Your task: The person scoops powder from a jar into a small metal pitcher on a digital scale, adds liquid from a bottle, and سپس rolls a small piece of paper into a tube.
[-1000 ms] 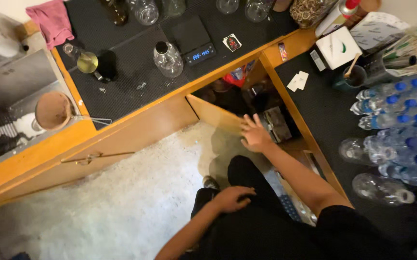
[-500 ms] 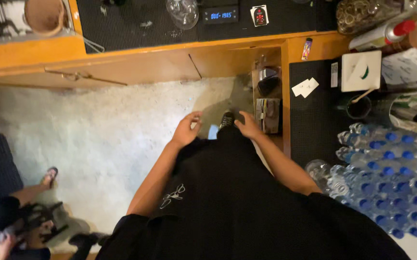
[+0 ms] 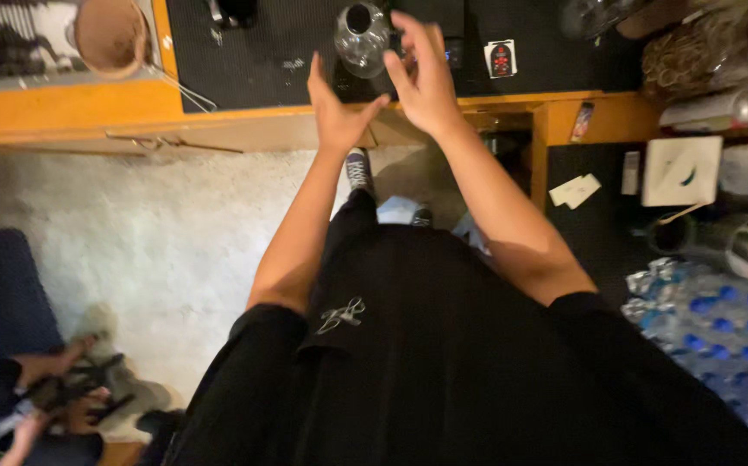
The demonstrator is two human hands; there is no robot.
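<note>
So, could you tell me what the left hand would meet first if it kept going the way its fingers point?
Probably the glass jar on the black mat: the left hand points up at it, though depth is unclear.

Looks like a cafe or bar counter: orange wooden counter (image 3: pixel 63 108) with a black mat (image 3: pixel 261 52), glass carafe (image 3: pixel 362 39), small scale (image 3: pixel 451 47), plus bottled water packs (image 3: pixel 728 345) (lots) at the right edge.
</note>
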